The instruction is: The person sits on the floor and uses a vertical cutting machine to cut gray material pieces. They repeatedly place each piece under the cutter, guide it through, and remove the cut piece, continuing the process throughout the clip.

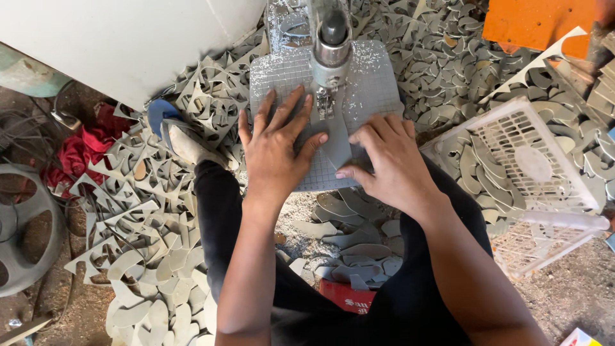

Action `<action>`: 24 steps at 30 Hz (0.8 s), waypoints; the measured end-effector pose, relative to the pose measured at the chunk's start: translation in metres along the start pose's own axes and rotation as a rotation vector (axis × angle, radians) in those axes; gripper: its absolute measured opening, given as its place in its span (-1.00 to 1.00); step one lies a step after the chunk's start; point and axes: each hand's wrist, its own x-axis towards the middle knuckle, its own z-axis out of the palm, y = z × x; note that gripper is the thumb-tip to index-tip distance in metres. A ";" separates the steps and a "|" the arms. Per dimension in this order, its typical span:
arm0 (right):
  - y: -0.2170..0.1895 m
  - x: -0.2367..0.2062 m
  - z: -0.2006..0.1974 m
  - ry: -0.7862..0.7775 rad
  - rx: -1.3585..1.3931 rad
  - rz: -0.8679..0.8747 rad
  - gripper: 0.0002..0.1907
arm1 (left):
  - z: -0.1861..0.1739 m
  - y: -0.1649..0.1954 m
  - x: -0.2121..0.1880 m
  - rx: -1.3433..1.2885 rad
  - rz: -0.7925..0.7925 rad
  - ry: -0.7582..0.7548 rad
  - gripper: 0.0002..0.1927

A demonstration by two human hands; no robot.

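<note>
From the head camera, both hands press flat on a grey gridded work plate (359, 96) that sits under the head of a small cutting machine (330, 48). The left hand (277, 150) lies open, fingers spread, palm down on the plate just left of the machine's needle-like tool. The right hand (387, 163) is also open and flat, its fingertips resting on a curved grey cut piece (337, 146) that lies on the plate directly below the tool, between the two hands. Neither hand grips anything; both only press down.

Below the plate, between the person's knees, a heap of finished grey sole-shaped pieces (359, 247) lies on the floor. A white plastic basket (564, 192) tilts at the right, holding more such pieces. Grey offcut sheets (141, 224) with cut-out holes cover the floor at the left, near a red cloth (83, 150). An orange board (538, 22) sits at the upper right.
</note>
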 end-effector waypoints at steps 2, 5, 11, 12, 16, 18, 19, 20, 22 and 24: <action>0.001 0.004 0.006 0.015 -0.006 -0.002 -0.23 | -0.001 -0.003 0.000 -0.004 -0.002 -0.001 -0.32; 0.009 0.012 0.012 0.026 -0.047 -0.014 0.09 | 0.000 -0.006 0.000 -0.014 -0.008 -0.016 -0.32; 0.028 0.028 0.028 -0.093 -0.164 -0.067 0.35 | 0.008 -0.012 0.002 -0.017 -0.008 0.000 -0.35; 0.029 0.029 0.031 -0.120 -0.185 -0.055 0.34 | 0.009 -0.013 0.002 -0.023 -0.009 0.009 -0.36; 0.023 0.030 0.038 -0.126 -0.246 -0.034 0.33 | 0.010 -0.021 0.000 -0.033 -0.018 0.039 -0.36; 0.018 0.031 0.038 -0.110 -0.233 -0.019 0.33 | 0.011 -0.024 -0.001 -0.056 -0.024 0.052 -0.35; 0.015 0.032 0.038 -0.100 -0.228 -0.014 0.33 | 0.011 -0.025 -0.002 -0.067 -0.027 0.063 -0.35; 0.013 0.033 0.037 -0.078 -0.220 -0.012 0.33 | 0.012 -0.026 -0.002 -0.062 -0.023 0.088 -0.36; 0.008 0.034 0.037 -0.037 -0.202 -0.012 0.32 | 0.013 -0.027 -0.003 -0.051 -0.018 0.137 -0.38; 0.003 0.035 0.039 -0.035 -0.198 0.032 0.30 | 0.015 -0.026 -0.005 -0.029 -0.018 0.208 -0.45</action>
